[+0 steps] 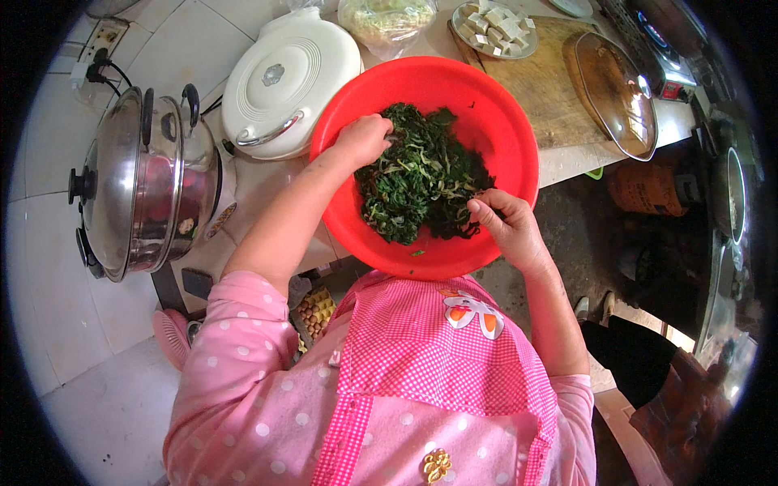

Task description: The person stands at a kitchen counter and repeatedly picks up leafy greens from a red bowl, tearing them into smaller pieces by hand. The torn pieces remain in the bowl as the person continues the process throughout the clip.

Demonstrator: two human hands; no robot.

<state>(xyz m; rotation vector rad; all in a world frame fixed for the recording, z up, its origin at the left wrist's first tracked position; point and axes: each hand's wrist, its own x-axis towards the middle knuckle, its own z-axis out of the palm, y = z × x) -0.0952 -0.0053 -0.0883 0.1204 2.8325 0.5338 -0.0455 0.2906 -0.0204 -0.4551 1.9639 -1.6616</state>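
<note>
A large red plastic basin (510,146) stands in front of me, its near rim against my pink checked apron (413,340). Inside it lies a heap of dark, chopped leafy greens (419,176), with paler strips mixed in. My left hand (366,140) reaches over the basin's left side, fingers touching the upper left of the heap. At the heap's lower right edge, my right hand (510,228) is curled, thumb close to the index finger. The greens and the hands themselves hide the fingertips, so any grip on leaves is unclear.
A white round electric appliance (292,79) and a steel steamer pot (140,188) stand left. Behind are a bagged vegetable (389,21) and a plate of tofu cubes (495,30) on a wooden board (541,91). A glass lid (617,97) overhangs the counter. Another person (638,358) is at right.
</note>
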